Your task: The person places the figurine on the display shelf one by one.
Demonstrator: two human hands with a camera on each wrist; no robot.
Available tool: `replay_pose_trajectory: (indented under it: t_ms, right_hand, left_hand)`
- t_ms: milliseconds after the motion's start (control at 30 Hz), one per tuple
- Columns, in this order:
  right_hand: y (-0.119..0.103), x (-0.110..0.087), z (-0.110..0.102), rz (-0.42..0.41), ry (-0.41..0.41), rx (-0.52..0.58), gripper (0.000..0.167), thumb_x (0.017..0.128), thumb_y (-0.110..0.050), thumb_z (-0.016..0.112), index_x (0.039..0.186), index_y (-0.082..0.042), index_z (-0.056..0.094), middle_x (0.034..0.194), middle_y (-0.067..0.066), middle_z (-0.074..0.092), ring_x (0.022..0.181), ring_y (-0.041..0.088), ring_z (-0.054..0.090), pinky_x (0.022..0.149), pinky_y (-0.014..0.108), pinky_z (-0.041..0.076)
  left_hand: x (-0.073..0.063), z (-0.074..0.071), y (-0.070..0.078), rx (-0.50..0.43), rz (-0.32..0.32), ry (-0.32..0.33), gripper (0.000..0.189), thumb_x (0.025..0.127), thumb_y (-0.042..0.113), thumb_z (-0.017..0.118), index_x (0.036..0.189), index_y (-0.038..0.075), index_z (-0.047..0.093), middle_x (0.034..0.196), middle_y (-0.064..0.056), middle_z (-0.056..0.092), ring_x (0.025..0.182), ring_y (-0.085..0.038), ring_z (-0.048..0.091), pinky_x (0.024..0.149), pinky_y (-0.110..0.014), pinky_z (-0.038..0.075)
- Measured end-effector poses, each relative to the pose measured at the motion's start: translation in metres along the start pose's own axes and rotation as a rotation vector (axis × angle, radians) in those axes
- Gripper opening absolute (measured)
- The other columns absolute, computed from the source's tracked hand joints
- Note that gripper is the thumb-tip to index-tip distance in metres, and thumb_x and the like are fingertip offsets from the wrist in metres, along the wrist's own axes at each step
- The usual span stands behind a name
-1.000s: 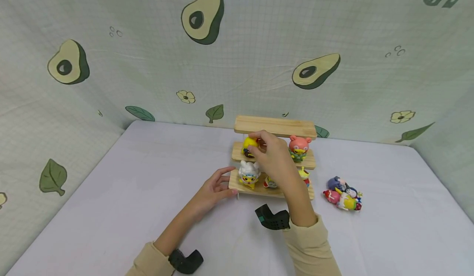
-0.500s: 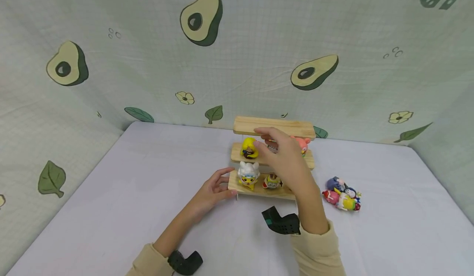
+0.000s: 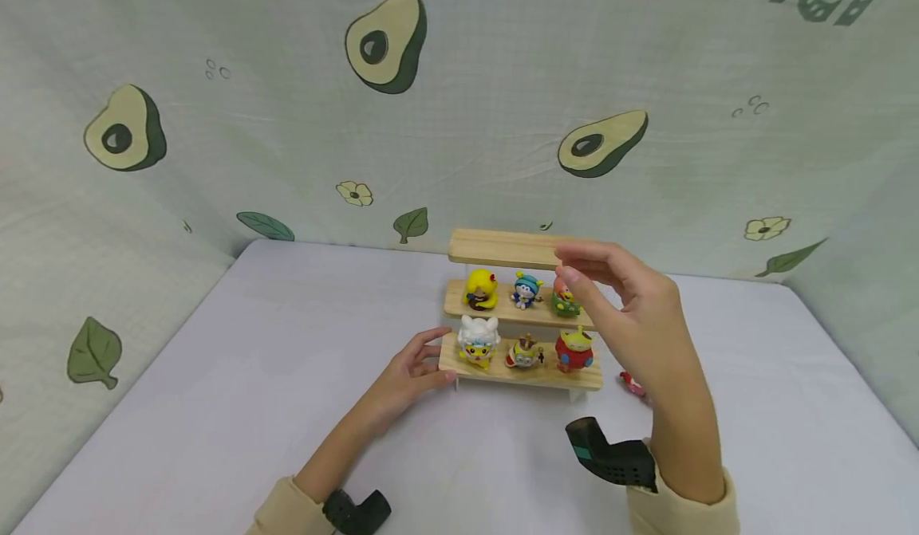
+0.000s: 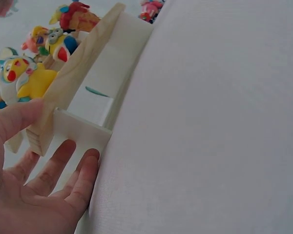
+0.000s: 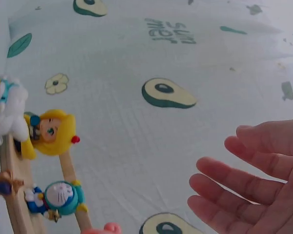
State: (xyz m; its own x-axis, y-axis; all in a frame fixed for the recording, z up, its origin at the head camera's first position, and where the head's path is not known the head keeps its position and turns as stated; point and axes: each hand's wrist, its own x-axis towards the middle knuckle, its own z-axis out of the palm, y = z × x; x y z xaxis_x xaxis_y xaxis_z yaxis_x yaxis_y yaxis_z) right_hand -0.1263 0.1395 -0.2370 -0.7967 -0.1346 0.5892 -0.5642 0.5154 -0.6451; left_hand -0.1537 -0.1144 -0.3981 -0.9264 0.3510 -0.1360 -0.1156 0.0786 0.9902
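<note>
Left hand [image 3: 409, 375] gripped an end of the shelf [image 3: 502, 246]; right hand [image 3: 640, 316] — fingers relaxed — held nothing. Six figurines [image 3: 479, 342] stood between them, two tiers [image 3: 455, 300] seemingly filled; behind the right hand, a pink toy [image 3: 632, 383] lay unplaced.

Right hand [image 3: 639, 312] partly hides pink-headed figure [image 3: 565, 301]; sleeves [image 3: 685, 511] cut off.

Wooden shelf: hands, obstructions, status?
Left hand grips wooden shelf at left. Right hand empty, partly hiding pink figurine in head view. Six figurines on lower two tiers.
</note>
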Motion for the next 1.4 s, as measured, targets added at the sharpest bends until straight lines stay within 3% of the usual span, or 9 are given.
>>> replay_pose_trajectory:
  t_ms: [200,333,433,633,733,933,1167,1400]
  right_hand:
    - [0.015,-0.008,-0.015,0.094,-0.025,-0.142,0.024,0.090,-0.018,0.061,0.114,-0.011,0.063,0.109,0.002,0.067,0.098,-0.011,0.054,0.090,0.005,0.034]
    - [0.024,-0.004,-0.015,0.154,-0.121,-0.193,0.030,0.092,-0.026,0.059,0.118,-0.012,0.060,0.115,0.005,0.064,0.110,0.010,0.056,0.097,0.032,0.041]
    - [0.032,0.007,-0.008,0.166,-0.227,-0.239,0.033,0.092,-0.027,0.058,0.120,-0.009,0.059,0.119,0.010,0.061,0.112,0.028,0.053,0.093,0.053,0.040]
    - [0.047,0.028,0.012,0.167,-0.408,-0.325,0.034,0.089,-0.021,0.063,0.119,-0.005,0.059,0.125,0.015,0.055,0.117,0.032,0.046,0.089,0.049,0.046]
    - [0.049,0.034,0.019,0.162,-0.450,-0.362,0.028,0.089,-0.019,0.063,0.112,-0.004,0.063,0.120,0.015,0.056,0.115,0.032,0.043,0.083,0.043,0.047]
    - [0.049,0.038,0.026,0.105,-0.448,-0.423,0.015,0.088,-0.011,0.062,0.099,-0.003,0.069,0.105,0.013,0.060,0.101,0.030,0.044,0.085,0.044,0.036]
    - [0.050,0.038,0.030,0.073,-0.450,-0.467,0.014,0.087,-0.005,0.063,0.098,-0.002,0.069,0.100,0.011,0.063,0.095,0.027,0.050,0.084,0.043,0.040]
    - [0.052,0.036,0.032,0.061,-0.422,-0.469,0.010,0.086,-0.004,0.064,0.093,-0.003,0.070,0.097,0.011,0.066,0.094,0.027,0.051,0.084,0.044,0.037]
  left_hand:
    - [-0.001,0.000,0.000,-0.005,-0.019,0.014,0.065,0.083,0.019,0.070,0.139,0.023,0.038,0.129,-0.013,0.052,0.101,-0.017,0.059,0.085,-0.029,0.048]
    - [-0.001,-0.001,-0.001,-0.003,-0.030,0.027,0.066,0.082,0.019,0.071,0.139,0.025,0.039,0.128,-0.011,0.053,0.102,-0.018,0.059,0.086,-0.029,0.048]
    - [-0.001,-0.001,-0.001,0.001,-0.032,0.029,0.065,0.082,0.020,0.071,0.139,0.025,0.038,0.129,-0.011,0.052,0.103,-0.018,0.059,0.087,-0.029,0.048]
    - [-0.001,-0.001,-0.001,0.011,-0.030,0.017,0.065,0.084,0.019,0.069,0.140,0.022,0.037,0.130,-0.014,0.051,0.103,-0.018,0.059,0.087,-0.030,0.047]
    - [-0.001,0.000,0.000,0.007,-0.024,0.002,0.065,0.084,0.019,0.068,0.141,0.021,0.036,0.130,-0.015,0.050,0.102,-0.017,0.059,0.087,-0.031,0.047]
    - [-0.002,0.000,0.002,0.003,-0.014,-0.006,0.065,0.085,0.017,0.068,0.141,0.020,0.035,0.129,-0.016,0.051,0.100,-0.016,0.060,0.087,-0.031,0.047]
    - [-0.002,0.001,0.003,0.005,-0.017,-0.005,0.066,0.084,0.018,0.068,0.141,0.020,0.035,0.129,-0.016,0.051,0.101,-0.017,0.060,0.087,-0.031,0.047]
    - [-0.002,0.001,0.003,-0.003,-0.014,-0.008,0.067,0.084,0.017,0.068,0.142,0.017,0.034,0.129,-0.016,0.051,0.100,-0.016,0.060,0.086,-0.029,0.047]
